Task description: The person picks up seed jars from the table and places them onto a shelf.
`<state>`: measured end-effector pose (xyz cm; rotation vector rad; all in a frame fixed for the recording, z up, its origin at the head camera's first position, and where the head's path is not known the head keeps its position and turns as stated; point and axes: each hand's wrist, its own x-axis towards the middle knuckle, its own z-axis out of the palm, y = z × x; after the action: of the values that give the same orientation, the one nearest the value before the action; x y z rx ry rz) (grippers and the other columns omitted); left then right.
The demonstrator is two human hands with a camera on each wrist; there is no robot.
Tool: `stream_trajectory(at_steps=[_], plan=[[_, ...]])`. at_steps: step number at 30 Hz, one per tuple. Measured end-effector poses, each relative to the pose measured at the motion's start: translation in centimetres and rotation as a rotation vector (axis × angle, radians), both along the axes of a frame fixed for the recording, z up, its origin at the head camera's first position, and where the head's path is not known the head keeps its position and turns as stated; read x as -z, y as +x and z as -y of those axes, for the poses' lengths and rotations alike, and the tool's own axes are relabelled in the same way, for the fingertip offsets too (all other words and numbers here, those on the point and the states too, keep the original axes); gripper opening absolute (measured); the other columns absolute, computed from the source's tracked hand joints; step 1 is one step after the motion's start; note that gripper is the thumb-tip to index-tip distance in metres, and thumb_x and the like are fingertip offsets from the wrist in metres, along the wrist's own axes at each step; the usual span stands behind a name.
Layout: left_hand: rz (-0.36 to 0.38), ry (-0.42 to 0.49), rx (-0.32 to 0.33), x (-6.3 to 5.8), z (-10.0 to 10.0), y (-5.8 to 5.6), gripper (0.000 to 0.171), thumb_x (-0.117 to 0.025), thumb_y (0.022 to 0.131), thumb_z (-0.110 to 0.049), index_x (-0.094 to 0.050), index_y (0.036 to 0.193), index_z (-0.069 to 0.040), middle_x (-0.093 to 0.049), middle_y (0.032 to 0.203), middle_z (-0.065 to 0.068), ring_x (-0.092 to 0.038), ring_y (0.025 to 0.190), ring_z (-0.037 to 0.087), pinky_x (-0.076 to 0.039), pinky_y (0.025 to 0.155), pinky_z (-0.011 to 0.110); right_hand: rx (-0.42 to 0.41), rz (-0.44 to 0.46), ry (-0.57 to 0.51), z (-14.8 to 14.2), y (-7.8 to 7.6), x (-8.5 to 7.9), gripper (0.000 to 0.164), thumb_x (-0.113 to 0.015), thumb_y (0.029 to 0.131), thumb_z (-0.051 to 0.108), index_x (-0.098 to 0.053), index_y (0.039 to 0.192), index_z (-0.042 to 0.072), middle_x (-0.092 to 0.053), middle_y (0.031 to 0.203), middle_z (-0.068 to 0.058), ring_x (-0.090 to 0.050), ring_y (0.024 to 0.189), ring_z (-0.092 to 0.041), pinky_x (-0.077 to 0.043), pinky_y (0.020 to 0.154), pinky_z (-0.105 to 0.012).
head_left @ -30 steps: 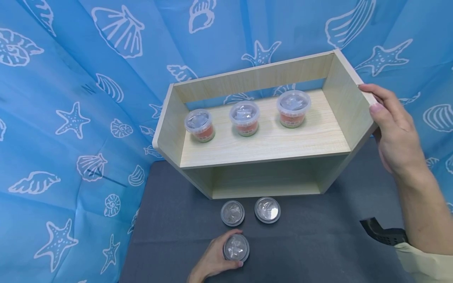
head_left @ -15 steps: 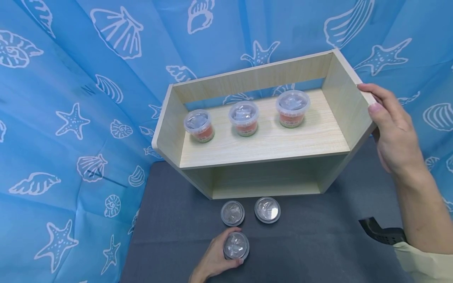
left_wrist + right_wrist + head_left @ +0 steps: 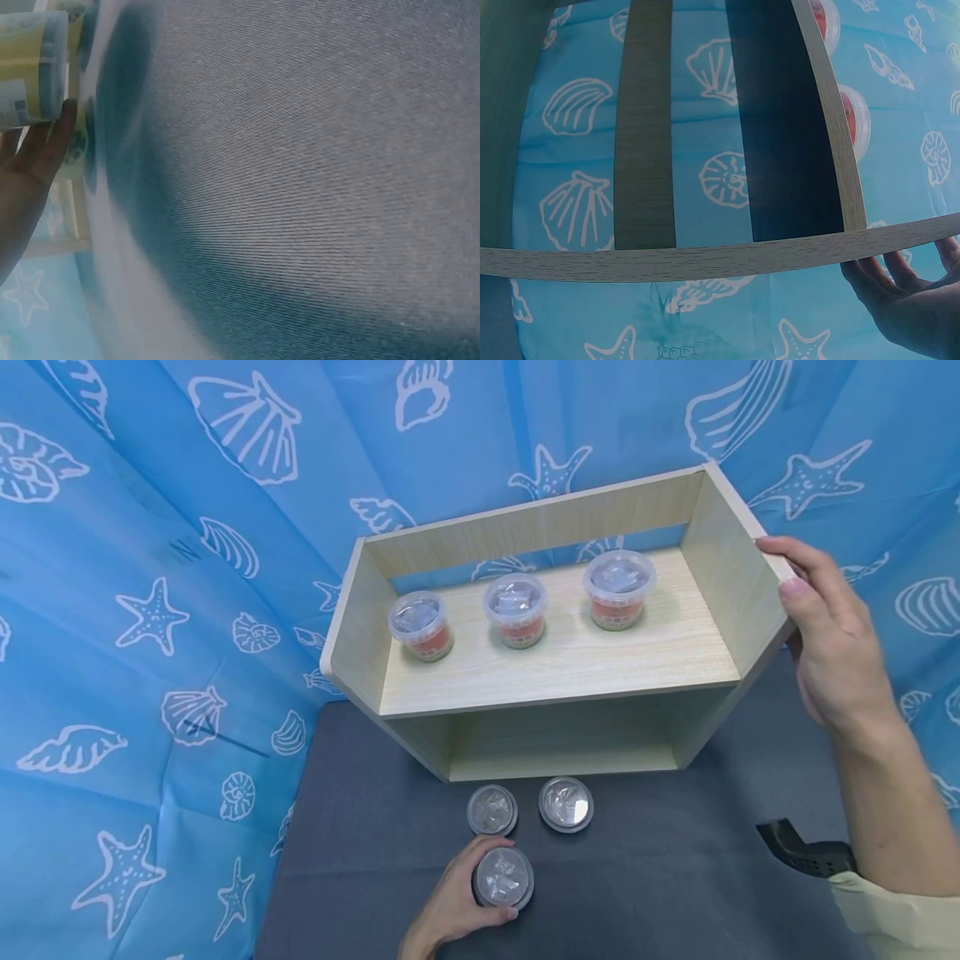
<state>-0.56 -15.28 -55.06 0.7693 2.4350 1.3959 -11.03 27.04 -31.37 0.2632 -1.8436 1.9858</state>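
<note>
My left hand (image 3: 457, 902) grips a round clear-lidded plastic tub (image 3: 504, 877), thumb and fingers around its side. In the left wrist view this tub (image 3: 30, 71) shows a yellow label and is held up off the cloth. Just beyond it stand two similar tubs, one on the left (image 3: 492, 811) and one on the right (image 3: 566, 805). A pale wooden two-tier shelf (image 3: 562, 672) stands behind them. At its right side panel my right hand (image 3: 840, 635) holds the edge; in the right wrist view the fingers lie along the panel (image 3: 667, 264).
Three tubs with reddish contents, left (image 3: 422, 625), middle (image 3: 517, 610) and right (image 3: 619, 589), stand in a row on the upper tier. A dark cloth (image 3: 637, 893) covers the table. Blue shell-patterned curtain (image 3: 150, 677) hangs behind and to the left.
The tub in my left hand has risen slightly and moved a little to the right, looking larger in the head view. My right hand stays on the shelf's side.
</note>
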Motion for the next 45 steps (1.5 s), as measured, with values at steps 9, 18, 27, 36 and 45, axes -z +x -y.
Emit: stream_trajectory(at_steps=[9,18,27,36,45], plan=[[-0.053,-0.018,0.019,-0.6,-0.1,-0.4,0.084,-0.089,0.068,-0.031,-0.05,0.142,-0.028,-0.058,0.131,-0.011,-0.058,0.116,0.013,-0.045,0.1,0.034,0.016,0.01,-0.005,0.0,0.0,0.2,0.042,-0.042,0.105,0.014,-0.048,0.146,0.009,-0.033,0.151,-0.012,-0.031,0.13,-0.027,-0.016,0.109,-0.037],[-0.048,0.014,-0.029,-1.3,-0.2,-0.9,0.081,-0.09,0.066,-0.031,-0.056,0.138,-0.017,-0.063,0.13,-0.007,-0.06,0.115,0.015,-0.045,0.1,0.035,0.015,-0.016,-0.016,0.1,-0.2,0.1,0.041,-0.042,0.104,0.013,-0.049,0.145,0.008,-0.034,0.151,-0.013,-0.031,0.13,-0.027,-0.014,0.109,-0.037],[-0.107,0.047,0.012,-1.6,-0.3,-1.4,0.08,-0.088,0.069,-0.032,-0.053,0.141,-0.024,-0.063,0.131,0.004,-0.059,0.119,0.016,-0.045,0.102,0.036,0.046,-0.019,0.053,0.2,-0.2,0.2,0.042,-0.041,0.104,0.012,-0.049,0.145,0.009,-0.035,0.149,-0.012,-0.033,0.127,-0.026,-0.017,0.105,-0.036],[-0.162,0.051,0.016,-1.7,-0.5,-1.7,0.077,-0.086,0.07,-0.032,-0.055,0.14,-0.019,-0.064,0.128,-0.001,-0.06,0.116,0.015,-0.046,0.1,0.035,0.064,-0.006,0.087,0.3,-0.1,0.2,0.042,-0.04,0.105,0.013,-0.047,0.146,0.01,-0.035,0.15,-0.012,-0.034,0.128,-0.026,-0.019,0.108,-0.036],[-0.208,0.09,-0.002,-2.6,-0.8,-2.2,0.075,-0.084,0.067,-0.024,-0.057,0.135,-0.01,-0.064,0.127,-0.001,-0.061,0.114,0.017,-0.048,0.098,0.035,0.036,-0.03,0.038,0.3,-0.3,0.3,0.041,-0.042,0.105,0.013,-0.049,0.145,0.008,-0.036,0.149,-0.013,-0.033,0.128,-0.027,-0.017,0.107,-0.036]])
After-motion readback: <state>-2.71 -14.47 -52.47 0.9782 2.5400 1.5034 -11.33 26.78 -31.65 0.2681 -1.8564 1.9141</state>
